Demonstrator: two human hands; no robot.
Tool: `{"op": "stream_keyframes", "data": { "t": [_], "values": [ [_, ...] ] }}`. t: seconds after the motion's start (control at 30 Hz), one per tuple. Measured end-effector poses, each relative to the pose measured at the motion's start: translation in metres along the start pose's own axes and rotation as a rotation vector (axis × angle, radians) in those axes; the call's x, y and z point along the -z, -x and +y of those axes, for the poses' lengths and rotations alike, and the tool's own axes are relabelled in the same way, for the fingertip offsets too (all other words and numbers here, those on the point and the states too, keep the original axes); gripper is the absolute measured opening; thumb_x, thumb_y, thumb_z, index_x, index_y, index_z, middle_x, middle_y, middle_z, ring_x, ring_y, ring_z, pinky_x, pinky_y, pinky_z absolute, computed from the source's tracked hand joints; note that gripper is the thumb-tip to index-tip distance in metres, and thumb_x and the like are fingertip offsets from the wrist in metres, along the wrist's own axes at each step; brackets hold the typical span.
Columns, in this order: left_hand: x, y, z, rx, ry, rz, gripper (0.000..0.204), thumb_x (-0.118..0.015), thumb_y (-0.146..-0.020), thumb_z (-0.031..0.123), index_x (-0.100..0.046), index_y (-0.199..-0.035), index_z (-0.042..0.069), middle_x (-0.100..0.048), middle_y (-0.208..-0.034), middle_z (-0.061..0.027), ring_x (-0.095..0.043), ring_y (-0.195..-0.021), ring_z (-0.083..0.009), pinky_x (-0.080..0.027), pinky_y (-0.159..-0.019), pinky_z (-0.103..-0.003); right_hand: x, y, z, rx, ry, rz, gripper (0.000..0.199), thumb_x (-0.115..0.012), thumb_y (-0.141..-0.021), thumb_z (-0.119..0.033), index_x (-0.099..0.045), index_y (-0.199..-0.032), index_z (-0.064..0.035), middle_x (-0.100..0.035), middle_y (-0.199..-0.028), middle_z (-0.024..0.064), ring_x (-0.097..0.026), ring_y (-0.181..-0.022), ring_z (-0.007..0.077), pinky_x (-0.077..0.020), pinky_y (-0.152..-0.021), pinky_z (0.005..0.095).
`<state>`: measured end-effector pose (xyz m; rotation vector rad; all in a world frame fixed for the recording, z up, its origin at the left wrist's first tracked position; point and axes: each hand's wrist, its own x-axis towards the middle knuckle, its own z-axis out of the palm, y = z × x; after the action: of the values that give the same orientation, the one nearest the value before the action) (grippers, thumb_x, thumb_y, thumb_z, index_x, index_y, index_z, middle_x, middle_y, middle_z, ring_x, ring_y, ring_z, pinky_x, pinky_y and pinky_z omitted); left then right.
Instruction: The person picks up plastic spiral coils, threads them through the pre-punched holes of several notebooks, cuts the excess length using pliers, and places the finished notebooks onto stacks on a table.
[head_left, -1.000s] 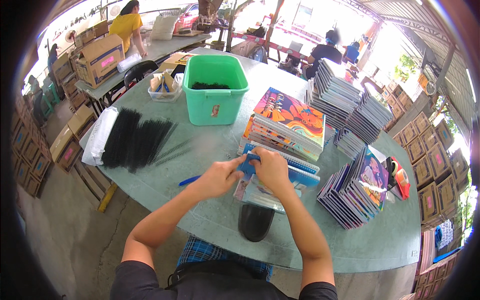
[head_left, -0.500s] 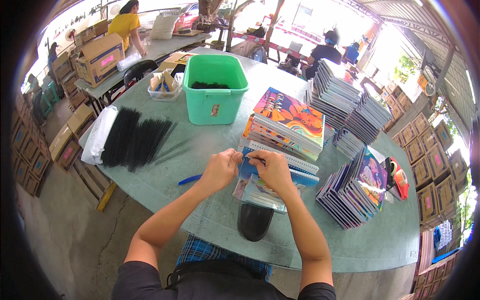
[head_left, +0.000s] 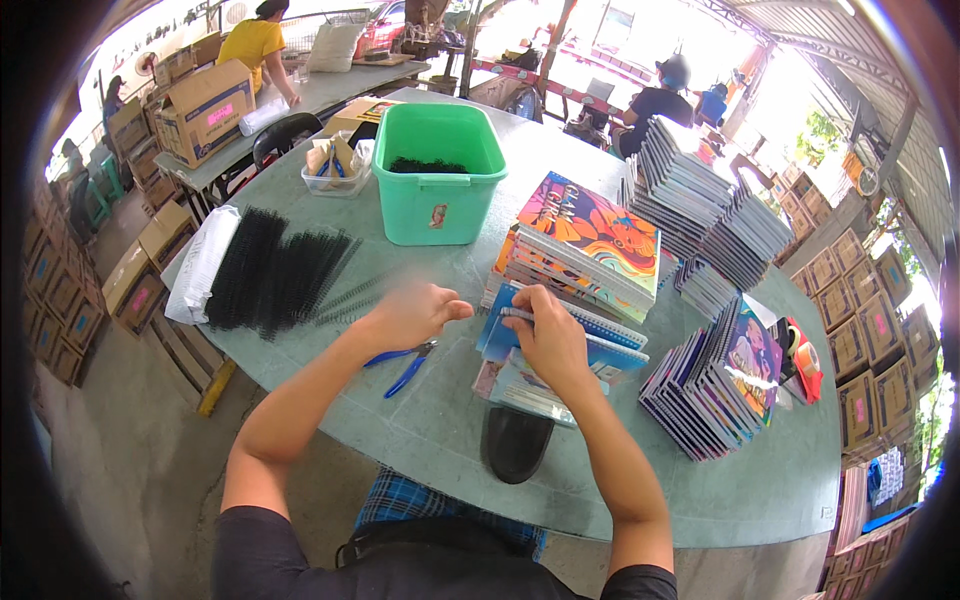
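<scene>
My right hand (head_left: 548, 338) pinches the punched upper edge of a blue notebook (head_left: 610, 360), which leans on a small stack in front of me. My left hand (head_left: 418, 312) hovers to the left of that notebook, partly blurred. Its thumb and forefinger tips are slightly apart, and I see nothing between them. Below the left hand lie blue-handled pliers (head_left: 402, 372). Several loose black spiral coils (head_left: 350, 300) lie beyond the left wrist, beside a large pile of black coils (head_left: 272, 272). Nearest me, a dark rounded flat pad (head_left: 518, 448) sits at the foot of the stack.
A green bin (head_left: 440, 215) with black bits inside stands beyond my hands, beside a clear tub (head_left: 335, 180). Notebooks with orange covers (head_left: 590, 235) are stacked behind the blue one. More notebook stacks (head_left: 715, 375) (head_left: 690, 185) stand to the right, near a tape roll (head_left: 806, 358).
My left hand has drawn away from the blue notebook's edge, slightly left and up. The pliers now show more fully beneath it. My right hand stays at the notebook.
</scene>
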<state>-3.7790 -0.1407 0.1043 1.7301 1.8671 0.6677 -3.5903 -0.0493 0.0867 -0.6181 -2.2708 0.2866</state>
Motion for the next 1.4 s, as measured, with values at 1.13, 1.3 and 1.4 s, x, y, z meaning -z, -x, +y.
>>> {"op": "stream_keyframes", "data": {
  "t": [1.13, 1.3, 1.4],
  "values": [
    [-0.187, 0.026, 0.0, -0.389, -0.19, 0.231, 0.04, -0.071, -0.07, 0.038, -0.055, -0.083, 0.004, -0.057, -0.096, -0.0157, -0.053, -0.096, -0.0362, -0.046, -0.069, -0.048, 0.009, 0.004, -0.002, -0.144, -0.105, -0.049, 0.03, -0.068, -0.073, -0.01, -0.052, -0.098, -0.0086, -0.061, -0.081, 0.008, -0.061, -0.087, 0.0296, -0.0474, -0.07, 0.0386],
    [-0.151, 0.036, 0.0, -0.109, 0.177, -0.1, 0.027, -0.073, -0.069, 0.022, -0.056, -0.08, 0.004, -0.058, -0.083, -0.0115, -0.058, -0.078, -0.0279, -0.046, -0.068, -0.039, 0.022, 0.012, -0.003, -0.082, 0.058, 0.067, 0.024, -0.069, -0.073, -0.011, -0.057, -0.093, -0.0071, -0.06, -0.078, 0.0085, -0.06, -0.086, 0.0299, -0.0469, -0.072, 0.0377],
    [-0.056, 0.047, 0.034, -0.117, 0.312, 0.337, 0.03, -0.07, -0.067, 0.018, -0.06, -0.091, 0.004, -0.06, -0.084, -0.0141, -0.059, -0.077, -0.0295, -0.047, -0.07, -0.038, 0.052, 0.033, 0.028, -0.207, 0.172, -0.077, 0.016, -0.066, -0.078, -0.018, -0.062, -0.086, -0.0058, -0.064, -0.079, 0.0114, -0.061, -0.08, 0.0312, -0.0462, -0.073, 0.0375]
  ]
}}
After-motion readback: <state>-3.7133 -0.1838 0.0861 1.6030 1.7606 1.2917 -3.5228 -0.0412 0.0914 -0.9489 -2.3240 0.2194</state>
